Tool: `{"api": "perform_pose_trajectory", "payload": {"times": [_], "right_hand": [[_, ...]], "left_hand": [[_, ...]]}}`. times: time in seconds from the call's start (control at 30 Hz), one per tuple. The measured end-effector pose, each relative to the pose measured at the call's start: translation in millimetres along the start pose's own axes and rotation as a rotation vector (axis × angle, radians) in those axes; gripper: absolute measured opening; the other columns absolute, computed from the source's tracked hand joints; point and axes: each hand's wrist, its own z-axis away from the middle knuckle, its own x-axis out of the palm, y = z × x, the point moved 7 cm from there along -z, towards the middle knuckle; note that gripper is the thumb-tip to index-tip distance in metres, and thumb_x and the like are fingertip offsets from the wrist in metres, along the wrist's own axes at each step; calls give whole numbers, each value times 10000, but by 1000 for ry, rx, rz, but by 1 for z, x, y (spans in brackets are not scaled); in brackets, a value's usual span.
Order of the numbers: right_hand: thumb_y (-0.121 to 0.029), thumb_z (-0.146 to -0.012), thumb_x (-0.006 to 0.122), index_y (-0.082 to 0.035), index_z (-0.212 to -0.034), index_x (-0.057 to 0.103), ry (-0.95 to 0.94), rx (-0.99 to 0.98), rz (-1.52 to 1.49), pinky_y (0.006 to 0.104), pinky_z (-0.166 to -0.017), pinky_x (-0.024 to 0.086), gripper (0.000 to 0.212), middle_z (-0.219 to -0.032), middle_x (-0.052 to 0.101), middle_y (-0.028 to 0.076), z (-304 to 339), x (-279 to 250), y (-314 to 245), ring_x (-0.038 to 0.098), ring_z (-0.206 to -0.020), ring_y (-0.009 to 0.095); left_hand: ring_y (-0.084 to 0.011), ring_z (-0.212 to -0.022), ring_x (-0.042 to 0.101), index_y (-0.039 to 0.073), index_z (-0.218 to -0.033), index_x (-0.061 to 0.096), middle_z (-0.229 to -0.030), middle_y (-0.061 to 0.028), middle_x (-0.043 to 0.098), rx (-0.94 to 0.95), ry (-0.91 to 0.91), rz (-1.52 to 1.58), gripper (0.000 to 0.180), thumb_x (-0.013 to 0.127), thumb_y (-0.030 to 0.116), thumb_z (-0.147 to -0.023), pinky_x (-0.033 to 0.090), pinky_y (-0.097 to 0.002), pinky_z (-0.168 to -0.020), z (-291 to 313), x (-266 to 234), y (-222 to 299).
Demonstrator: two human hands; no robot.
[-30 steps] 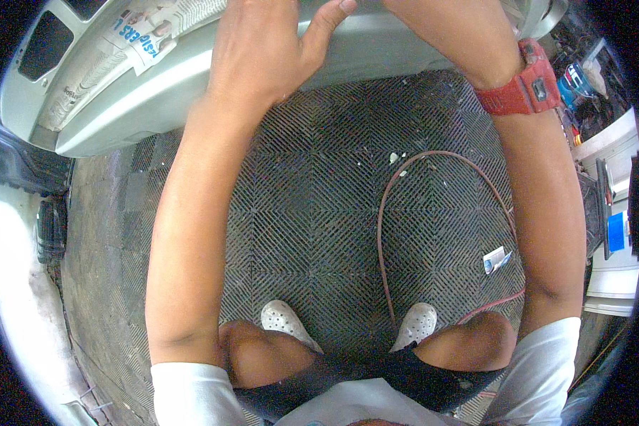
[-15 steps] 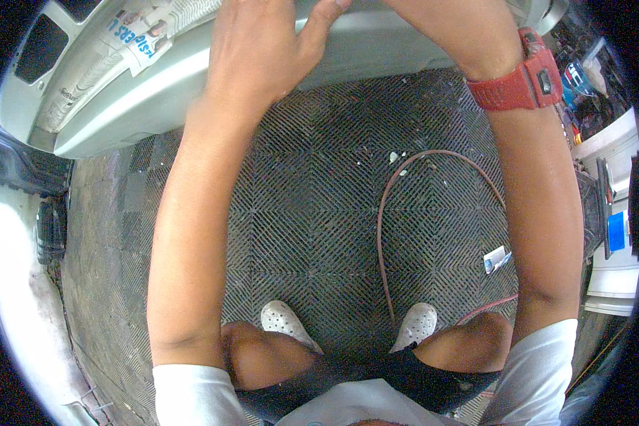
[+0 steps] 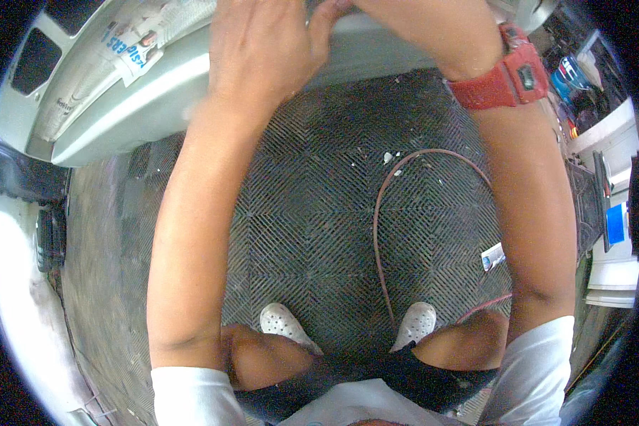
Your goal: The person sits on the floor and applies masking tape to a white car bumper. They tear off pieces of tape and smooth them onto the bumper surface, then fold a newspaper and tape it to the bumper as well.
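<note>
Over a dark grid-tile workshop floor (image 3: 312, 213), your left hand (image 3: 263, 50) pressed open on the silver car bumper (image 3: 156, 92); right hand's grip out of frame; next, firm smoothing probably.

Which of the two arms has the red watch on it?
The right arm wears the red watch, strapped round its wrist near the top of the picture. The left arm is bare all the way to its hand, which rests on the silver panel.

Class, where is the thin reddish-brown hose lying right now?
The thin reddish-brown hose loops across the dark grid floor mat, right of centre, ending by the right white shoe.
</note>
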Motion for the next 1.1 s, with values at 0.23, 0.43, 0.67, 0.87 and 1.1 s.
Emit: {"api": "perform_pose_trajectory", "payload": {"times": [0.23,0.43,0.67,0.87,1.1], "right_hand": [[-91,-947,632,30,-1136,678,137,-98,-235,389,-777,616,229,-855,756,198,25,10,11,757,-800,338],[-87,-996,562,43,-1171,654,232,-324,-60,410,-906,613,237,-961,751,217,63,6,40,747,-916,320],[-182,-1033,595,27,-1094,722,140,345,-82,433,-866,596,251,-979,753,208,50,-12,108,743,-936,333],[-223,-910,724,-6,-854,792,507,606,-281,477,-836,577,234,-886,759,233,55,-5,125,746,-851,404],[-211,-868,749,-21,-837,802,670,726,-304,501,-825,572,200,-848,757,230,47,13,129,747,-847,421]], "left_hand": [[-431,-1467,414,-24,-1547,404,-1566,-280,443,-109,-67,-98,719,664,361,-998,327,-544,-1221,4,14,6],[-428,-1452,451,28,-1560,430,-1590,-253,448,-81,-9,-238,716,627,444,-1011,368,-543,-1181,5,14,-6],[-446,-1433,479,46,-1567,455,-1557,-263,493,6,31,-248,751,560,565,-1034,369,-562,-1177,6,10,-10],[-447,-1442,464,56,-1575,451,-1551,-264,496,45,63,-226,753,522,590,-1048,330,-577,-1196,-1,16,10],[-440,-1454,454,70,-1578,456,-1567,-241,492,88,36,-240,749,526,591,-1043,304,-578,-1209,-8,18,11]]}}
